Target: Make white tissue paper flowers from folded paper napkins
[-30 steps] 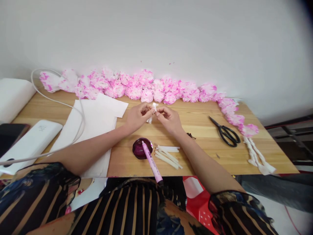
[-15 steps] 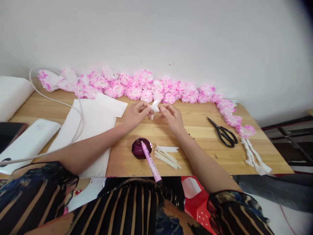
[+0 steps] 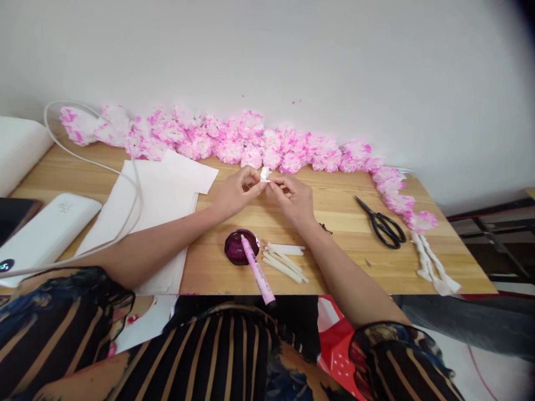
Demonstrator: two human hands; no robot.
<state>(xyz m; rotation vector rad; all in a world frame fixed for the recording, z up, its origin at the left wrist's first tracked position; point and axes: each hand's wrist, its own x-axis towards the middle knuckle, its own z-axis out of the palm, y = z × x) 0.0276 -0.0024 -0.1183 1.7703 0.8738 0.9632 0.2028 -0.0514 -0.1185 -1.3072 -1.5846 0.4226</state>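
A small scrap of crumpled white paper [image 3: 264, 174], soft and ruffled, sits above the wooden table [image 3: 343, 239], in front of a row of fluffy pink-and-white flowers [image 3: 228, 150]. Flat, smooth white sheets [image 3: 146, 195] lie to the left; a slim pink marker [image 3: 259, 273] leans on a round, dark dish [image 3: 231, 253]. The scrap is between the fingertips of 2 hands: the left hand [image 3: 234, 194] and right hand [image 3: 296, 201] both have thumb and fingers closed in a pinch on it.
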